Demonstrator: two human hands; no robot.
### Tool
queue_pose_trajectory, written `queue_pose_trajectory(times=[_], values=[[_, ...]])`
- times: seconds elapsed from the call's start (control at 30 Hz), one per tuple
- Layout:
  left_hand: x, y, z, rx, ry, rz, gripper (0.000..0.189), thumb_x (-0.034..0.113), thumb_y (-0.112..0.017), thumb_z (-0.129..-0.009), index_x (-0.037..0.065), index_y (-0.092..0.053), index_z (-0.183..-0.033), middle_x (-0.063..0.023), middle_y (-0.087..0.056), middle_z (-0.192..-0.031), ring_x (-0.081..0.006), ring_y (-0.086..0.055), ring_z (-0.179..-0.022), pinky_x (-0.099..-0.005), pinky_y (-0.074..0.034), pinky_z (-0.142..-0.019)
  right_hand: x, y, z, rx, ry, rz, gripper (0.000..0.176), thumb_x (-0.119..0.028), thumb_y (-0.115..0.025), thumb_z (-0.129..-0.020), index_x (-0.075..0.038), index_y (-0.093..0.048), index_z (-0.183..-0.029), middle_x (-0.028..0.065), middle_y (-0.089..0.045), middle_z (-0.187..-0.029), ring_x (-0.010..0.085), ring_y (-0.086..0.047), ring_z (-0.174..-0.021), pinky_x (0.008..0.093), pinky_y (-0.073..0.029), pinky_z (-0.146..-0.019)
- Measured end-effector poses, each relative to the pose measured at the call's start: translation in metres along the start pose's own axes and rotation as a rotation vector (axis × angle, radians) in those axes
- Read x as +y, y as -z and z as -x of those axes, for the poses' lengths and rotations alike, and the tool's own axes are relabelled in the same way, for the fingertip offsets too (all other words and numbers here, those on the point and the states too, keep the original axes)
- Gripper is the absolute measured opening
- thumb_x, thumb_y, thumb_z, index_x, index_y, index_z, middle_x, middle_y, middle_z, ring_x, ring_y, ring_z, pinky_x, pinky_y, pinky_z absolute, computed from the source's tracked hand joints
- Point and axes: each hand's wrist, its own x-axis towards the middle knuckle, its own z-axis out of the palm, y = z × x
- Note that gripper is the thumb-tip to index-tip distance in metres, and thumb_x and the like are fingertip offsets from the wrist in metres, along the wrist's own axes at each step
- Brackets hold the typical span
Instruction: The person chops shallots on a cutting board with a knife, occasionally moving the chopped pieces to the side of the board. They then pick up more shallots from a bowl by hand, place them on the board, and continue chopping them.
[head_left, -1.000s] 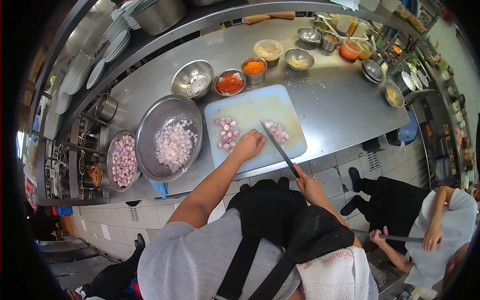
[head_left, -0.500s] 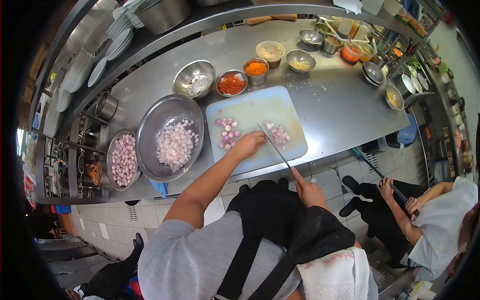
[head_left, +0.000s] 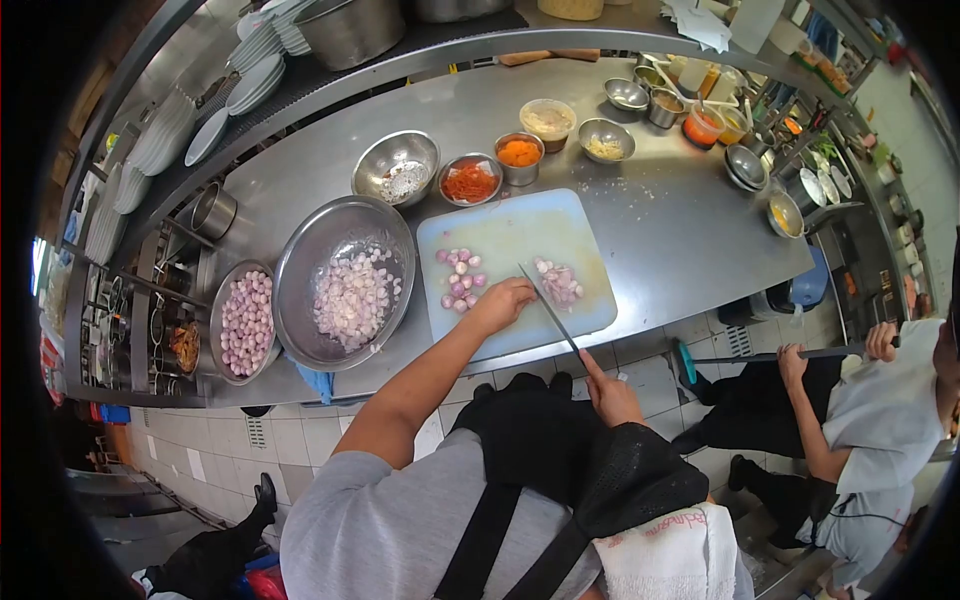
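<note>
Your right hand [head_left: 614, 396] is closed around a knife [head_left: 553, 318], its blade over the cutting board [head_left: 540, 225] on the steel worktop [head_left: 680, 250] — your left hand [head_left: 506, 303], fingers curled, is beside the blade, between whole shallots [head_left: 461, 280] and cut shallot pieces [head_left: 559, 284].

The left hand [head_left: 502, 304] is held low with its fingers bunched and curled under, the left forearm stretched diagonally forward. The right hand [head_left: 614, 398] is closed in a grip, its index finger extended forward, the elbow tucked in.
</note>
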Motion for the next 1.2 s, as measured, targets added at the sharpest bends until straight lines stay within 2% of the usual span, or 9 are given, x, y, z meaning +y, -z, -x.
queue_pose_trajectory(times=[0.27,0.53,0.67,0.77,0.87,1.03,1.13,1.17,1.2], values=[[-0.004,-0.003,-0.001,0.024,0.006,0.001,0.017,-0.004,-0.075,-0.088,0.004,-0.079,-0.103,-0.0114,-0.075,-0.113,-0.0331,-0.073,-0.107,-0.0420,-0.062,-0.094,0.002,0.004,0.001,0.008,0.015,-0.003,0.070,-0.026,-0.059,-0.110,-0.038,-0.031,-0.173,0.0274,-0.074,-0.086,0.0501,-0.072,-0.081,0.0614,-0.056,-0.076],[-0.004,-0.009,0.006,0.080,0.023,0.008,0.011,0.001,-0.074,-0.091,0.003,-0.079,-0.100,-0.0108,-0.075,-0.112,-0.0330,-0.073,-0.105,-0.0427,-0.062,-0.090,-0.006,0.007,0.009,-0.036,-0.014,-0.030,0.068,-0.024,-0.059,-0.110,-0.037,-0.033,-0.172,0.0275,-0.075,-0.088,0.0508,-0.072,-0.083,0.0612,-0.056,-0.077],[-0.003,-0.007,0.003,0.056,0.031,0.023,0.010,0.002,-0.074,-0.091,0.004,-0.078,-0.100,-0.0119,-0.074,-0.111,-0.0346,-0.074,-0.102,-0.0439,-0.061,-0.089,0.012,0.001,0.003,0.002,0.017,-0.151,0.067,-0.023,-0.061,-0.109,-0.035,-0.036,-0.171,0.0272,-0.075,-0.089,0.0509,-0.072,-0.084,0.0597,-0.056,-0.078],[0.003,-0.004,0.000,0.056,0.082,0.036,0.014,-0.002,-0.077,-0.090,0.004,-0.079,-0.103,-0.0129,-0.074,-0.109,-0.0332,-0.075,-0.097,-0.0431,-0.062,-0.085,0.019,0.009,0.003,0.021,0.026,-0.278,0.066,-0.022,-0.063,-0.109,-0.033,-0.039,-0.170,0.0274,-0.075,-0.089,0.0504,-0.072,-0.085,0.0580,-0.056,-0.078],[0.003,-0.005,-0.013,0.023,0.180,0.029,0.012,0.005,-0.081,-0.089,0.002,-0.080,-0.101,-0.0158,-0.076,-0.105,-0.0337,-0.076,-0.090,-0.0421,-0.062,-0.081,0.022,0.011,0.000,0.032,0.004,-0.336,0.064,-0.021,-0.063,-0.109,-0.032,-0.041,-0.169,0.0276,-0.075,-0.089,0.0499,-0.073,-0.085,0.0564,-0.056,-0.078],[-0.002,-0.008,-0.018,-0.047,0.476,-0.019,0.030,0.031,-0.088,-0.089,0.001,-0.083,-0.095,-0.0211,-0.078,-0.084,-0.0347,-0.076,-0.076,-0.0424,-0.061,-0.075,0.017,-0.008,0.001,0.069,-0.001,-0.324,0.067,-0.021,-0.064,-0.108,-0.033,-0.040,-0.170,0.0287,-0.074,-0.089,0.0513,-0.073,-0.086,0.0573,-0.055,-0.077],[0.005,0.000,-0.017,-0.021,0.544,0.048,0.035,0.037,-0.086,-0.091,0.002,-0.083,-0.095,-0.0211,-0.077,-0.079,-0.0348,-0.076,-0.075,-0.0436,-0.061,-0.074,0.021,-0.021,0.009,0.112,0.026,-0.249,0.068,-0.020,-0.064,-0.108,-0.035,-0.039,-0.170,0.0295,-0.074,-0.088,0.0522,-0.072,-0.085,0.0587,-0.055,-0.077],[0.011,0.007,-0.015,0.016,0.571,0.028,0.024,0.026,-0.084,-0.094,0.002,-0.083,-0.100,-0.0200,-0.078,-0.089,-0.0346,-0.076,-0.078,-0.0433,-0.060,-0.077,0.021,-0.022,0.011,0.094,0.004,-0.281,0.068,-0.021,-0.064,-0.108,-0.036,-0.039,-0.170,0.0299,-0.074,-0.088,0.0525,-0.071,-0.084,0.0593,-0.055,-0.077],[0.008,0.009,-0.012,0.001,0.571,0.033,0.024,0.026,-0.084,-0.094,0.002,-0.083,-0.100,-0.0200,-0.078,-0.089,-0.0346,-0.076,-0.078,-0.0433,-0.060,-0.077,0.020,-0.023,0.012,0.091,-0.010,-0.286,0.068,-0.021,-0.064,-0.108,-0.036,-0.039,-0.170,0.0299,-0.074,-0.088,0.0525,-0.071,-0.084,0.0593,-0.055,-0.077]])
